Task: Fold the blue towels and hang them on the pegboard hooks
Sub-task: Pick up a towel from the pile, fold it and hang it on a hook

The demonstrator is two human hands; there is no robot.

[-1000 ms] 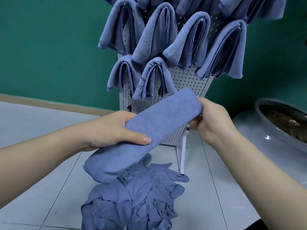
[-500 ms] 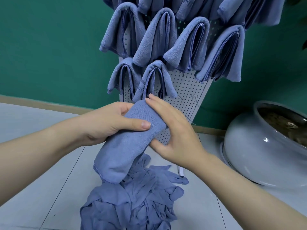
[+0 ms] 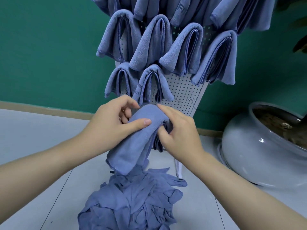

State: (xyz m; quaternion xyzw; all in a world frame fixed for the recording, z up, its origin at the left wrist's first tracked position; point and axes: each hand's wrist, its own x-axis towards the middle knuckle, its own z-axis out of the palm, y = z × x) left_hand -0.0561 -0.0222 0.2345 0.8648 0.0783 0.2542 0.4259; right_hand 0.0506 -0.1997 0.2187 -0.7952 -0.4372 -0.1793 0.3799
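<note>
I hold a folded blue towel (image 3: 132,143) doubled over in front of the white pegboard (image 3: 184,93). My left hand (image 3: 114,125) grips its upper left side, thumb lying across the top. My right hand (image 3: 177,130) pinches the fold from the right, its thumb tucked under the towel layers. The towel's free ends hang down toward a pile of crumpled blue towels (image 3: 132,201) on the floor. Several folded blue towels (image 3: 152,44) hang on the pegboard hooks above, two of them in the lowest row (image 3: 149,83) just over my hands.
A large grey glazed plant pot (image 3: 259,146) with soil stands at the right, close to the pegboard's foot. A green wall lies behind, with a beige skirting strip along the pale tiled floor (image 3: 41,146).
The long towel has been doubled over in half. My right hand swung in from the towel's far end to the fold, and both hands lifted it closer to the pegboard.
</note>
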